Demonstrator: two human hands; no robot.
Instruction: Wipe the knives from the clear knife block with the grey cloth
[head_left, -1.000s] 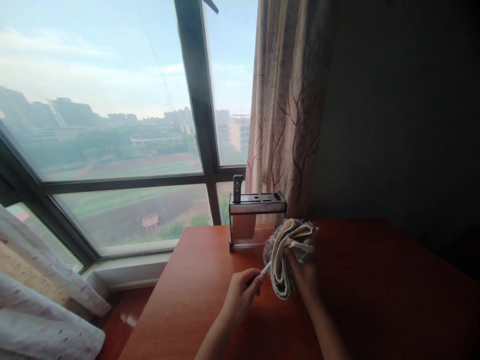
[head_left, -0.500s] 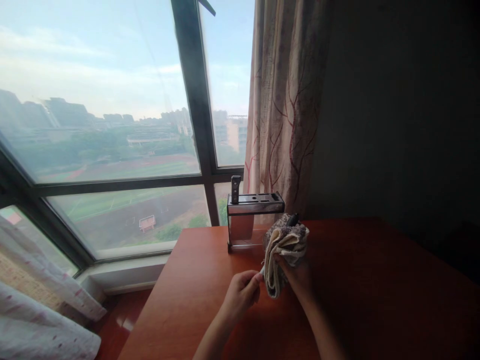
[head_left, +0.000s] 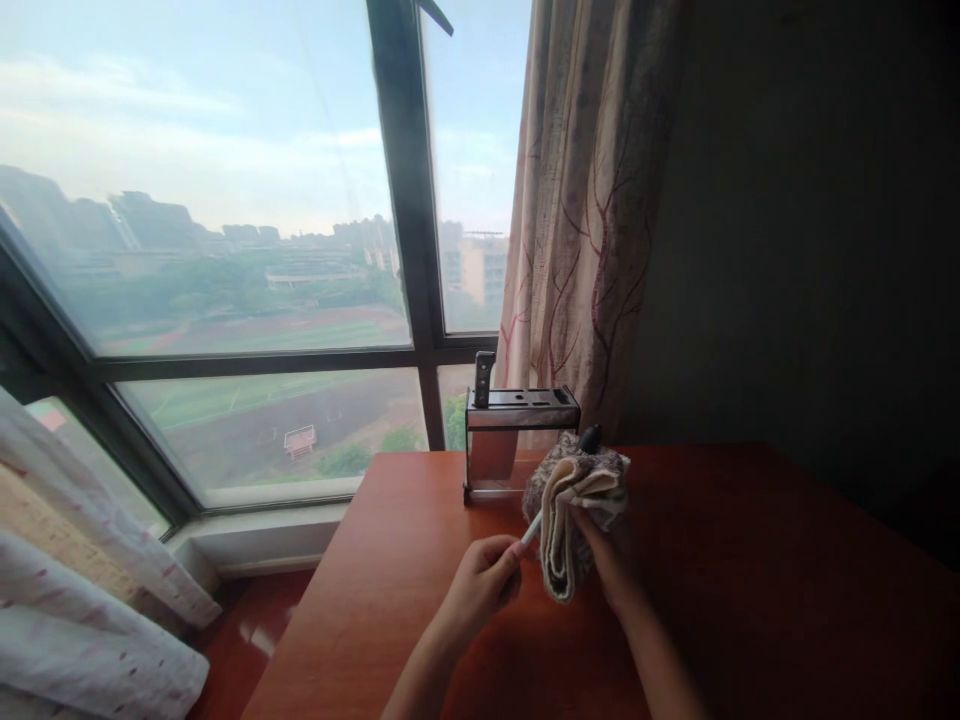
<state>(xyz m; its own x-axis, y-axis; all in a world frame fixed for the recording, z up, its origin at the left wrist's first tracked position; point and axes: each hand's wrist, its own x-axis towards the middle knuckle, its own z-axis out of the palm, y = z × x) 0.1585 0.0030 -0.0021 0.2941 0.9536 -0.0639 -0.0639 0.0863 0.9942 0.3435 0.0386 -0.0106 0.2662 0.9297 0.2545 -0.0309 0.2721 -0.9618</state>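
Left hand pinched shut on thin white handle, right hand gripping folded cloth around it, knife rack behind on table, no legible writing.

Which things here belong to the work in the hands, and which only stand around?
In use:
left hand, thin white-handled tool
right hand, folded cloth

Around:
knife rack, one handle in it
curtain
table

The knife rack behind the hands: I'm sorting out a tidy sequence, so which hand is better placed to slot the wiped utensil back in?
Probably the left hand. It already grips the white utensil by its handle, below the knife rack. The right hand is full of folded cloth wrapped around the utensil's far end.
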